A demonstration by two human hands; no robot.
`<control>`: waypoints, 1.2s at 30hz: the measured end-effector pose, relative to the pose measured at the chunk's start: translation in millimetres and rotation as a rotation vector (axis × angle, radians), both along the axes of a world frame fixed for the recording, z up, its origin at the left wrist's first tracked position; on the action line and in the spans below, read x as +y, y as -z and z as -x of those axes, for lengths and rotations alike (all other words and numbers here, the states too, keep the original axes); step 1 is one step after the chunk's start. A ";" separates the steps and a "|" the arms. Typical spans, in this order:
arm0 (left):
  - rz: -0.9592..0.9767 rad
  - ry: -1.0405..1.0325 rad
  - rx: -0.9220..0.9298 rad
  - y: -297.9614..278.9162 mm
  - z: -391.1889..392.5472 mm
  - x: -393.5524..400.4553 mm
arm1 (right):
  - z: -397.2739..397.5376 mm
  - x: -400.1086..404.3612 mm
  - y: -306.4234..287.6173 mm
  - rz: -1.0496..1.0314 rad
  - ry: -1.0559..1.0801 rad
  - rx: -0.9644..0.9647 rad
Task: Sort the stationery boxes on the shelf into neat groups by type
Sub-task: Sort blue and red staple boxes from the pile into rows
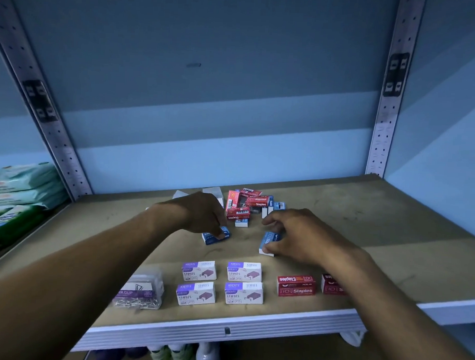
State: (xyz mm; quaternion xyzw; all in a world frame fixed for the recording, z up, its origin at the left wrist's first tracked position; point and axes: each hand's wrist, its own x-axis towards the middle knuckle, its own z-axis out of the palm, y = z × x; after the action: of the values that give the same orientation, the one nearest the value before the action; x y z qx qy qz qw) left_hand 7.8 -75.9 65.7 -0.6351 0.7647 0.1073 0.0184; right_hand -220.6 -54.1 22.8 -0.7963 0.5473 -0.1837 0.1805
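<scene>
Hands on the shelf, left hand and right hand each gripping a blue staple box

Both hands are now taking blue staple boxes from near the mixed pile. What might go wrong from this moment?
1. The left hand works right beside the mixed pile, where red boxes lean on each other; a bump might topple them.
2. The right forearm hides part of the second red box at the front and could push it out of its row.
3. The right hand holds its blue box tilted on one end; it may slip.
</scene>
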 end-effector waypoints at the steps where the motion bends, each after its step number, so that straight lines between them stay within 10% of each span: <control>1: 0.001 0.002 0.005 2.0 1.0 -0.5 | -0.3 0.8 -0.7 0.007 -0.019 -0.025; 16: 0.139 0.040 0.116 -6.1 16.4 11.7 | 5.4 7.1 -10.4 0.110 -0.083 -0.267; 26: -0.054 -0.094 0.667 6.2 18.9 28.8 | 4.0 8.6 -5.3 0.084 -0.096 -0.133; 36: 0.053 -0.021 0.380 4.8 3.7 31.7 | 6.7 8.7 -4.2 0.065 -0.114 -0.164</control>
State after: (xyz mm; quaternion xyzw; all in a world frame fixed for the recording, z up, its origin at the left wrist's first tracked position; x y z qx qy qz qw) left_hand 4.1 -44.1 61.0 -0.6114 0.7504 0.2055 -0.1442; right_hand -227.3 -45.4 27.0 -0.8140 0.4780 -0.2556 0.2089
